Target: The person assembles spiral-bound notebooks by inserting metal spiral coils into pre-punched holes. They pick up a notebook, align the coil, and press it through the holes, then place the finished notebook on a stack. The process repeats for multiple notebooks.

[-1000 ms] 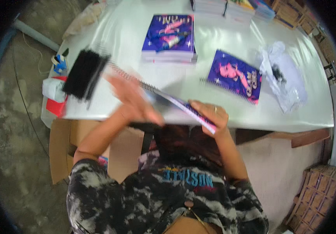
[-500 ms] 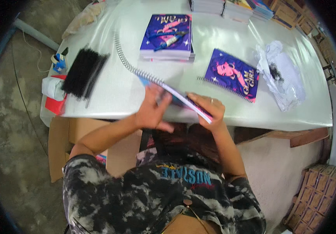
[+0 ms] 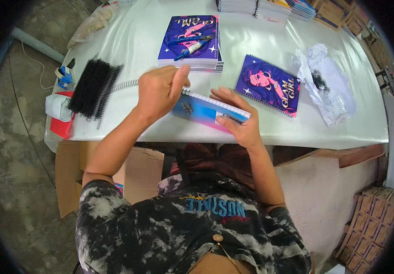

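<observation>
A notebook (image 3: 199, 113) with a blue and pink cover is held on a slant above the table's near edge. My right hand (image 3: 239, 119) grips its right end, thumb on the cover and fingers behind. At the opposite end my left hand (image 3: 162, 89) is closed around a wire spiral coil (image 3: 126, 84), whose free length sticks out leftward from the fist. Part of the coil is hidden by that hand. Beyond lies a purple stack of notebooks (image 3: 187, 43), with blue-handled pliers (image 3: 194, 48) on top. To the right rests another purple notebook (image 3: 267, 82), its spiral on the near edge.
Black spiral coils (image 3: 92, 89) lie in a pile at left, near a blue tape dispenser (image 3: 64, 75) and a white packet (image 3: 59, 107). Crumpled wrapping (image 3: 329, 86) sits at right. An open cardboard box (image 3: 144, 171) stands below the table edge (image 3: 297, 144).
My left hand has moved up and closed around the coil at the notebook's left end. The notebook has been turned so its blue cover shows, and less of the coil is visible.
</observation>
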### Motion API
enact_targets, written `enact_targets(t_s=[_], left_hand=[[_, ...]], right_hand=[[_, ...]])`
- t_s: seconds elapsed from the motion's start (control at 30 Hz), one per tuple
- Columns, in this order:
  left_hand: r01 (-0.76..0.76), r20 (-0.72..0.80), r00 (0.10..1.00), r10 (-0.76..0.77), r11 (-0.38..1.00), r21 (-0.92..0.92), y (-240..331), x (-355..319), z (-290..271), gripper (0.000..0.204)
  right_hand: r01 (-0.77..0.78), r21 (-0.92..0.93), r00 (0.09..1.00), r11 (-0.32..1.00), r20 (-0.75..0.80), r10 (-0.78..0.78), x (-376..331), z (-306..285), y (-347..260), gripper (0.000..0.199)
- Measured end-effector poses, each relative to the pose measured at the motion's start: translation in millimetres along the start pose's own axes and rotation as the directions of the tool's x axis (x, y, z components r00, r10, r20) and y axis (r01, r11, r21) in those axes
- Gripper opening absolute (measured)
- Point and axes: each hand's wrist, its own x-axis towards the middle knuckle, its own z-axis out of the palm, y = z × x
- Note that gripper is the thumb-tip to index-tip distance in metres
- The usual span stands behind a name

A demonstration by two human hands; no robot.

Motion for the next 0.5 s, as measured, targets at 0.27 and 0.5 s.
enact_targets(t_s=[0.27,0.5], left_hand=[[-0.251,-0.51,0.799,0.32,0.947,0.201,-8.4,25.3,0.3,0.058],[-0.451,-0.05,0.884,0.465,0.877,0.165,-27.0,-72.2,30.6,0.117]], right_hand=[[0.136,-0.266,0.986,0.954,0.128,-0.104,-7.2,-1.9,0.4,0.029],[0.265,-0.336,0.962,0.904,0.162,-0.222,-9.9,-5.6,2.8,0.034]])
